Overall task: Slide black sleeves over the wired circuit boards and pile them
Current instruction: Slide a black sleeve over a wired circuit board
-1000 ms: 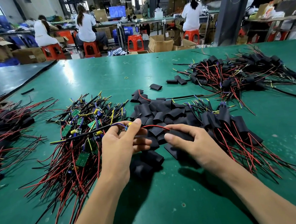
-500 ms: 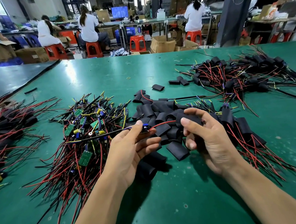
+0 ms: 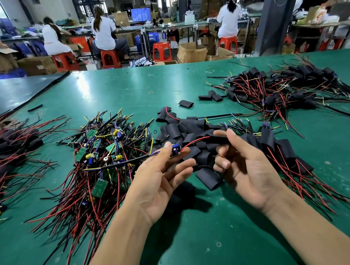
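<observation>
Head view: two forearms reach in from below over a green desk, palms turned up.
Left grip: thumb and forefinger pinch a small circuit board that carries a blue part; the other fingers are loosely spread.
Right grip: thumb and curled fingers pinch a black sleeve, held roughly level above the desk.
Red wire: arcs from the circuit board to the near end of the black sleeve; I cannot tell whether it is inside.
Black cable: trails left from the circuit board across the bare boards.
Bare boards: a tangled heap left of the hands.
Loose sleeves: a heap just behind the hands.
Sleeved boards: a pile just right of the right grip.
Far pile: more sleeved pieces, back right, well apart.
</observation>
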Action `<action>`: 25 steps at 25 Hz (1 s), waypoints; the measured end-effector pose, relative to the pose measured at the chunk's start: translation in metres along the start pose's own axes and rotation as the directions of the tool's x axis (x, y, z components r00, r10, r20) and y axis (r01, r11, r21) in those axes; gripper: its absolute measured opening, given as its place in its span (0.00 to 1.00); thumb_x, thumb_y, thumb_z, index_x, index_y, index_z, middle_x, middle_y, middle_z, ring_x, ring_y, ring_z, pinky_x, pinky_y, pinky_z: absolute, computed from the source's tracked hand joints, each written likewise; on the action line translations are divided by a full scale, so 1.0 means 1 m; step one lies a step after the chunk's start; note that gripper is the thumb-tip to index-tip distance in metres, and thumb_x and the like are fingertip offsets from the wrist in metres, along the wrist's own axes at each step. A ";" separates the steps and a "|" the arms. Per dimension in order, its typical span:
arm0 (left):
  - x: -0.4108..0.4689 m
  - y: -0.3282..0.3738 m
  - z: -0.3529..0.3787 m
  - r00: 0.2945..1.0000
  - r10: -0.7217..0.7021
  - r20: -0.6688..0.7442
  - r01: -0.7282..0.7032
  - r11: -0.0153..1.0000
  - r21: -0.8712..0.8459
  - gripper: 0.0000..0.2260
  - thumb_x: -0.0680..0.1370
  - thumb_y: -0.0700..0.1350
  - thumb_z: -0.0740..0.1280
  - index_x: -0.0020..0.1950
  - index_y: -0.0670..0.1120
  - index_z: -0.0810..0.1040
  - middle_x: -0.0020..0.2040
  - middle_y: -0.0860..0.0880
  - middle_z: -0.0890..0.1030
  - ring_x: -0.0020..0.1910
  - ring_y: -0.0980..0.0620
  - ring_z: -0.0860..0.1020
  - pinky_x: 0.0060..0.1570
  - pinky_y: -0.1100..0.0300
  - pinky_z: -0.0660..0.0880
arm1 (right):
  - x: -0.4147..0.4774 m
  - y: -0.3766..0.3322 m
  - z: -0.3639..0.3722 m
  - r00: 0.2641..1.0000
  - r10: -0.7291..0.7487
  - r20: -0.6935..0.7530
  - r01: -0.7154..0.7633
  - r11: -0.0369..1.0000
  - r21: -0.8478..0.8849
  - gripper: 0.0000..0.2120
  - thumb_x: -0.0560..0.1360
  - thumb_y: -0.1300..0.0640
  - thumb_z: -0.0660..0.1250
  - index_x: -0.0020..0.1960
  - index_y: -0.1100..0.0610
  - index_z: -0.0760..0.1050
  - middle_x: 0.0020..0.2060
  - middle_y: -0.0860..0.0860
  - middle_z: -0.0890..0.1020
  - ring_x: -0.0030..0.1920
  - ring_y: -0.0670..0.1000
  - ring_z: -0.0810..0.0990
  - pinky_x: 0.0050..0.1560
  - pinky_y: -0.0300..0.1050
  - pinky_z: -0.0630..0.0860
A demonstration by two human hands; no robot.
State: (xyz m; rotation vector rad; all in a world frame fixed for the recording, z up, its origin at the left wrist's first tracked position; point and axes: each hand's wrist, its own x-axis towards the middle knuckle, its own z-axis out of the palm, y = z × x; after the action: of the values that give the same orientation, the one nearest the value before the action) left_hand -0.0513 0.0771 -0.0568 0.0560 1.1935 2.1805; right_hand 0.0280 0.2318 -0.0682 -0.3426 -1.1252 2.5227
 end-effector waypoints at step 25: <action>0.001 -0.006 -0.002 0.997 0.063 0.046 -0.068 0.990 0.121 0.14 0.69 0.49 0.73 0.48 0.41 0.81 0.39 0.46 0.84 0.28 0.53 0.79 0.27 0.64 0.76 | 0.000 0.018 0.001 0.983 -0.160 0.090 0.180 0.940 -0.290 0.18 0.63 0.52 0.76 0.50 0.57 0.81 0.32 0.49 0.78 0.29 0.45 0.73 0.31 0.35 0.72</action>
State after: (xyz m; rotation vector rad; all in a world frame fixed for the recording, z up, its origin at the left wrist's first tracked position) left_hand -0.0497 0.0781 -0.0628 0.1950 1.3167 2.1494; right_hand 0.0241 0.2199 -0.0808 -0.2281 -1.4969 2.2299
